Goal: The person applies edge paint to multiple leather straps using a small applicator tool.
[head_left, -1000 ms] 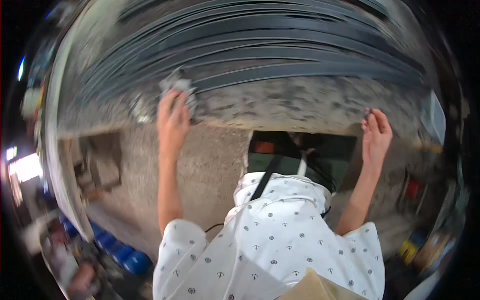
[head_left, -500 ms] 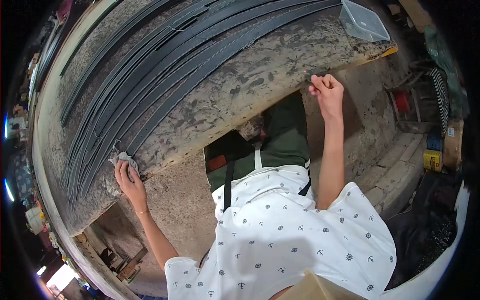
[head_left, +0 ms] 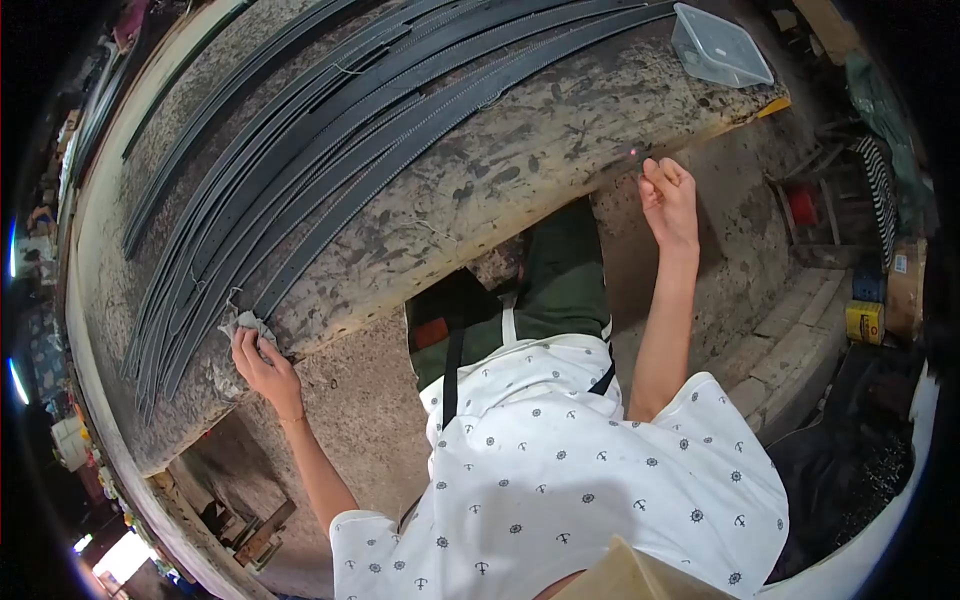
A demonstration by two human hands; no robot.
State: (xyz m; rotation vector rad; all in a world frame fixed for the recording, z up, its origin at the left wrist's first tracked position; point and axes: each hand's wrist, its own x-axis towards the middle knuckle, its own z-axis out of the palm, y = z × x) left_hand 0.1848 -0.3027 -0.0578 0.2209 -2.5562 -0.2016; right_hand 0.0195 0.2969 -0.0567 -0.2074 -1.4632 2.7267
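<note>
My left hand (head_left: 266,372) is closed around a crumpled grey cloth (head_left: 246,324) at the near left edge of the worktable, beside the ends of several long dark grey straps (head_left: 400,140). The straps have pale stitching along their edges and lie in curved rows. Off to the right, my right hand (head_left: 669,205) is raised at the table's front edge, thumb and fingers pinched together. A small dark thing shows at its fingertips, with a tiny pinkish-red spot (head_left: 633,153) just beyond. What it is I cannot make out.
A clear plastic tub (head_left: 722,48) stands at the table's far right end. Loose threads (head_left: 432,230) lie on the stained tabletop (head_left: 520,175). To the right are a stool (head_left: 815,205) with something red on it and a yellow box (head_left: 865,322).
My right hand has shifted slightly right and down and turned, so the dark thing in its fingers shows less. My left hand stays on the cloth, almost still.
</note>
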